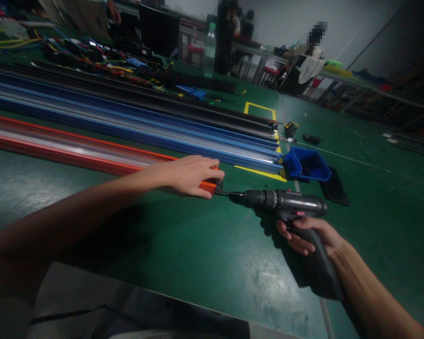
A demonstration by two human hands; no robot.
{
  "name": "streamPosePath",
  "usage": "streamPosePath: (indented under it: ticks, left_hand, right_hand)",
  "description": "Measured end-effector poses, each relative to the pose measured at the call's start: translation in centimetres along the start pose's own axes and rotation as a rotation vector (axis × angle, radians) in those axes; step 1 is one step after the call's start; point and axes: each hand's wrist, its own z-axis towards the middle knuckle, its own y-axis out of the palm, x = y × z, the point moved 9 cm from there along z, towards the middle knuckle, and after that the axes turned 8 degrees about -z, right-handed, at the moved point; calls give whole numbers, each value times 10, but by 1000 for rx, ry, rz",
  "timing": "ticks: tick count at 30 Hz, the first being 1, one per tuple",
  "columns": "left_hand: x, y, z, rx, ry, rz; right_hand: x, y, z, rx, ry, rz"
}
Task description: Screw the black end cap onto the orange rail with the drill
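Note:
A long red-orange profile (92,153) lies across the left of the green table. My left hand (194,176) is wrapped over its right end, fingers curled round the edge. A small black end piece (219,187) sits at that end. My right hand (314,238) grips the handle of a black cordless drill (293,205), which points left. The drill's bit reaches the black end piece; whether a screw is under its tip I cannot make out.
Blue profiles (162,134) and black profiles (198,106) lie behind the red one. A blue bin (307,165) with dark small parts stands right of them, beside a flat black object (335,186). Wires (102,63) and a clear bottle (209,49) are farther back. People are in the background.

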Motion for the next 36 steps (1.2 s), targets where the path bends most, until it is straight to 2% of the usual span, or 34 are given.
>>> streamPosePath:
  ticks: [20, 36]
  left_hand:
    - [0, 0, 0, -20, -24, 14]
    - [0, -1, 0, 13, 0, 10]
  right_hand:
    - [2, -5, -1, 40, 12, 2]
    - [3, -7, -3, 59, 28, -5]
